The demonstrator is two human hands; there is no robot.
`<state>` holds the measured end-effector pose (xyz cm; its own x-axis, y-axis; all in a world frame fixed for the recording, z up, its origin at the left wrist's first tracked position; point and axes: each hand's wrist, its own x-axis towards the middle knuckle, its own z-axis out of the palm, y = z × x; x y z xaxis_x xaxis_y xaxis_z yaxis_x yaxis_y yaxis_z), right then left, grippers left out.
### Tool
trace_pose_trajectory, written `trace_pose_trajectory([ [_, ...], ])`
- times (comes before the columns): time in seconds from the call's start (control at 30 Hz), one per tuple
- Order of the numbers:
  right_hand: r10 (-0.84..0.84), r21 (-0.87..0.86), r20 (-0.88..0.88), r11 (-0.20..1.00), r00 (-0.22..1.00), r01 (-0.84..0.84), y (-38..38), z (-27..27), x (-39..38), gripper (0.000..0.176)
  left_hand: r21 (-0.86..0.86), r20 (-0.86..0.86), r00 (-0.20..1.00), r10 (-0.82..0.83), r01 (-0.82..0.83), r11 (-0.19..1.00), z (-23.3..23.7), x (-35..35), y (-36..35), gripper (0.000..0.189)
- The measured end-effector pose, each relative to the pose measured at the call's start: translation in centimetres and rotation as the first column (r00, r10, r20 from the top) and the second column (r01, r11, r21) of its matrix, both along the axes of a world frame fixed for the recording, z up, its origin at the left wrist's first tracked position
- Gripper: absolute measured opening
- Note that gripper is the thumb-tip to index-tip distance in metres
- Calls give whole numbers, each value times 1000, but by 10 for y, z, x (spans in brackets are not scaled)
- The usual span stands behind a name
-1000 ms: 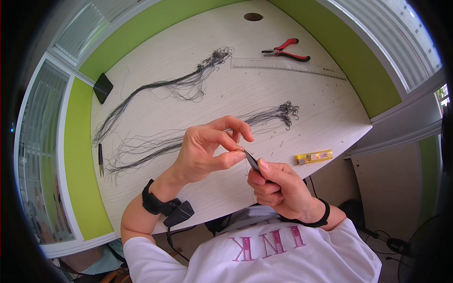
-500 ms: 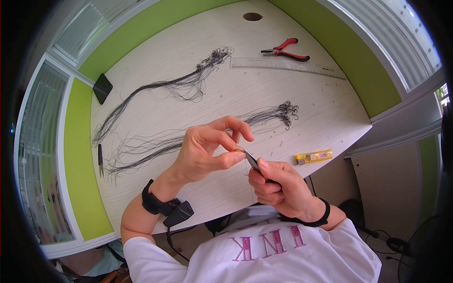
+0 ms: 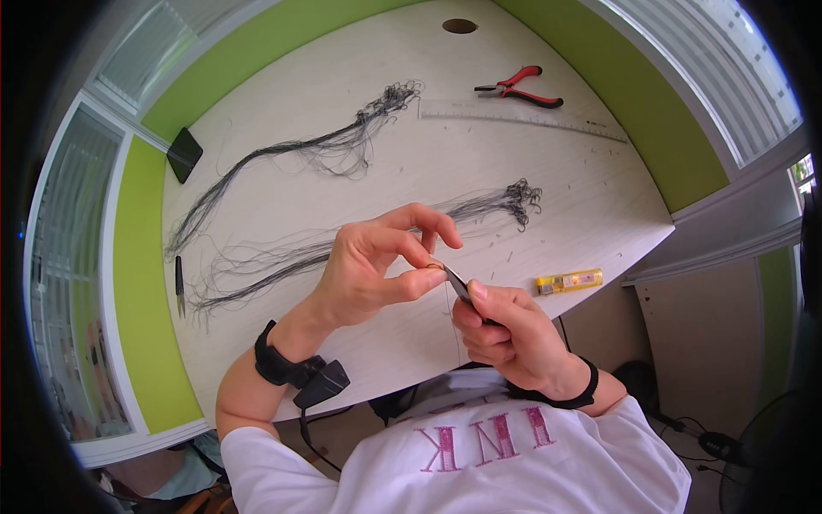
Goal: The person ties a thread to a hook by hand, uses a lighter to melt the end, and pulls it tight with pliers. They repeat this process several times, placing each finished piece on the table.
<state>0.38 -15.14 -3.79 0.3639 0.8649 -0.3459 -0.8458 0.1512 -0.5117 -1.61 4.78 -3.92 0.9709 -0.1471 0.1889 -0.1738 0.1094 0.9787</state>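
Note:
My left hand is closed in a pinch, thumb against index finger, on a tiny curved thing that looks like a fish hook. A thin dark line hangs down below the fingertips. In my right hand is a pair of dark tweezers, their pointed tip touching or very near the pinched fingertips of my left hand. Behind the hands lies a bundle of hooks on dark lines. A second hook bundle lies farther back.
Red-and-black pliers lie at the back right beside a clear ruler. A yellow lighter sits near the right table edge. Another pointed black tool and a black flat object are at the left. Small clippings are scattered rightward.
Both hands stay almost where they were, the tweezers' tip still at the left fingertips. The left index finger has shifted slightly; the view has moved a little.

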Motion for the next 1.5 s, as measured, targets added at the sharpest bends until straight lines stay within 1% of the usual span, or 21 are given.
trace_pose_trajectory([
  [0.07, -8, -5, 37, 1000, 999, 9, 0, 0, 0, 35, 8, 19, 1000, -4, 4, 1000, 0, 0, -1, 3],
  [0.17, -3, -14, -17, 1000, 1000, 2, 0, 1, 1, 35, 22, -15, 1000, 14, -14, 1000, 3, 0, -1, 7],
  [0.33, -35, -48, 64, 998, 997, 38, 2, 1, 0, 35, 33, -13, 1000, 6, -5, 999, 4, 0, -2, 6],
  [0.47, -46, -59, 31, 997, 998, 48, 1, 1, 0, 35, 63, -5, 1000, 13, -12, 998, 4, 0, -1, 6],
  [0.53, -116, -28, 111, 992, 987, 120, -2, 4, 2, 36, 102, -24, 999, 21, -18, 995, 3, 0, -1, 6],
  [0.67, -204, 5, 142, 979, 969, 205, -12, 12, 9, 33, 105, -22, 1000, 22, -20, 994, 4, 0, -4, 7],
  [0.73, -350, -10, 420, 921, 837, 390, -20, 17, 16, 29, 19, -67, 997, 46, -44, 999, 6, 0, -6, 8],
  [0.77, -359, -21, 588, 889, 725, 458, -30, 15, 21, 23, 20, -67, 997, 46, -44, 999, 5, -1, -6, 8],
  [0.8, -308, -69, 815, 790, 491, 609, -33, 18, 24, 22, -10, -83, 996, 42, -43, 999, 5, -1, -7, 8],
  [0.83, -114, -92, 966, 684, 231, 724, -38, 17, 33, 22, -41, -98, 995, 37, -42, 998, 4, -1, -7, 8],
  [0.87, 138, -58, 990, 565, -25, 823, -44, 16, 43, 24, -44, -96, 995, 36, -40, 998, 5, -1, -8, 8],
  [0.93, 400, -89, 912, 412, -92, 907, -54, 12, 63, 25, -79, -161, 987, 4, -17, 997, 6, -3, -8, 9],
  [0.97, 471, -118, 877, 394, -90, 911, -62, 6, 72, 25, -80, -156, 988, 4, -17, 997, 6, -3, -8, 9],
  [1.0, 471, -113, 877, 396, -96, 911, -69, -2, 81, 25, -84, -192, 981, -6, -10, 996, 7, -4, -8, 10],
  [1.07, 541, -109, 825, 437, -164, 893, -78, -13, 92, 25, -87, -227, 974, -12, -8, 996, 7, -5, -8, 11],
  [1.1, 585, -196, 805, 419, -99, 887, -80, -12, 93, 26, -73, -219, 976, -7, -9, 997, 6, -5, -8, 11],
  [1.2, 624, -130, 761, 415, -178, 900, -83, -23, 101, 25, -20, -187, 982, 15, -19, 1000, 7, -5, -10, 11],
  [1.33, 621, -106, 760, 408, -191, 907, -76, -16, 97, 24, 102, -154, 987, 41, -26, 994, 10, -5, -9, 11],
  [1.4, 359, -58, 922, 502, -147, 863, -60, -1, 85, 22, 124, -125, 991, 40, -24, 992, 10, -4, -9, 11],
  [1.47, 104, -126, 992, 683, 75, 720, -48, 1, 61, 23, 143, -101, 994, 31, -17, 990, 9, -5, -10, 10],
  [1.5, 43, -158, 980, 753, 193, 638, -41, 5, 48, 23, 146, -75, 997, 27, -15, 989, 10, -5, -11, 10],
])
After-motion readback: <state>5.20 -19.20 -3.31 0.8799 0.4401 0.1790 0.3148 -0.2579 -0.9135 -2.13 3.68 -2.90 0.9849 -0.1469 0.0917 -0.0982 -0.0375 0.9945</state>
